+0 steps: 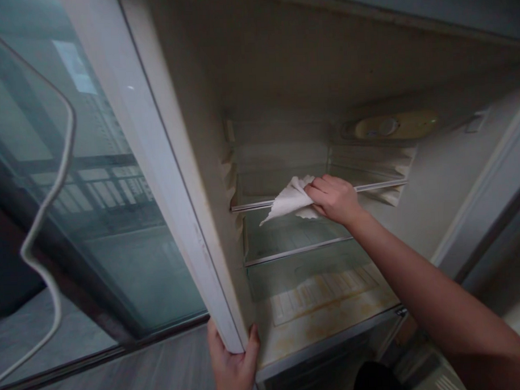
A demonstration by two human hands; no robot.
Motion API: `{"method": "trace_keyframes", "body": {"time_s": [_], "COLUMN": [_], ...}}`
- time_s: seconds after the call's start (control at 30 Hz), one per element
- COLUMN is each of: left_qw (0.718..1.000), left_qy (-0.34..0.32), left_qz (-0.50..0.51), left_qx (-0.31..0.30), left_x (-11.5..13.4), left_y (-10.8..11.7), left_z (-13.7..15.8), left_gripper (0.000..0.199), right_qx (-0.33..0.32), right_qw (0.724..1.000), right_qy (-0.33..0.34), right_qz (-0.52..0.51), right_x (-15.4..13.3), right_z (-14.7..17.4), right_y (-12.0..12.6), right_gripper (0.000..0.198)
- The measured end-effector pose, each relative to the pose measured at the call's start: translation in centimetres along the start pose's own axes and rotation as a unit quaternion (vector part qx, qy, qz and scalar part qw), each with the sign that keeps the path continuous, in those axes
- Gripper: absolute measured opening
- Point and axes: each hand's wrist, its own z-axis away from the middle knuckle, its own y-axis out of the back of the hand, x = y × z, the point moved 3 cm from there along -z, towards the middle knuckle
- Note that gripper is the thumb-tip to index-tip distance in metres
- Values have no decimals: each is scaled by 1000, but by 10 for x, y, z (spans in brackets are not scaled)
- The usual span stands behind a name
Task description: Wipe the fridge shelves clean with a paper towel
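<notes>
My right hand (334,198) is closed on a crumpled white cloth (291,198), thin like a wipe or paper towel. The cloth lies over the front trim of the upper glass shelf (252,206) inside an open refrigerator (190,163). Low on the left, my left hand (234,355) grips the front edge of the refrigerator's side wall (219,310), thumb on the inner side and fingers outside. Below the cloth is a lower glass shelf (298,253). The compartment floor (327,301) has yellow-brown stains.
A control box with a dial (388,126) sits on the inner right wall, above moulded shelf supports (390,197). A white cable (65,162) hangs at the left before a glass sliding door (160,267). Grey wood-look flooring (164,369) shows below.
</notes>
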Motion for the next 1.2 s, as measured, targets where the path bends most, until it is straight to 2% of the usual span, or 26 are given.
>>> {"method": "trace_keyframes", "body": {"time_s": [0.1,0.23,0.33,0.5,0.6,0.67,0.8,0.9,1.0,1.2], "left_qw": [1000,1000,1000,999,999,999,999,998,998,998], "left_qy": [11,13,16,46,37,26,34,33,29,32], "left_qz": [7,13,17,23,38,42,40,48,57,53], "left_qx": [-5,-1,-3,-5,-4,0,-8,-19,-20,-26], "left_x": [0,-2,-5,-9,-5,-1,-2,-5,-8,-8], "left_y": [0,-1,-2,-2,-2,-3,-3,-4,-4,-3], "left_z": [0,0,0,-1,-3,-5,-7,-7,-6,-6], "left_gripper": [59,58,59,58,57,59,64,64,63,64], "right_qx": [-17,-57,-90,-137,-142,-138,-141,-146,-160,-196], "right_qw": [1000,995,987,982,984,985,986,983,978,959], "right_qy": [-6,-8,-42,-81,-95,-91,-61,-77,-86,-122], "right_qz": [-9,-86,-127,-97,-55,-47,-61,-75,-102,-163], "right_x": [1,-1,-2,-3,-1,-1,-1,0,3,24], "right_z": [1,0,-4,-9,-9,-7,-4,-4,-3,9], "right_y": [-2,6,13,10,5,5,8,10,11,18], "right_gripper": [37,54,57,59,63,59,32,24,25,39]}}
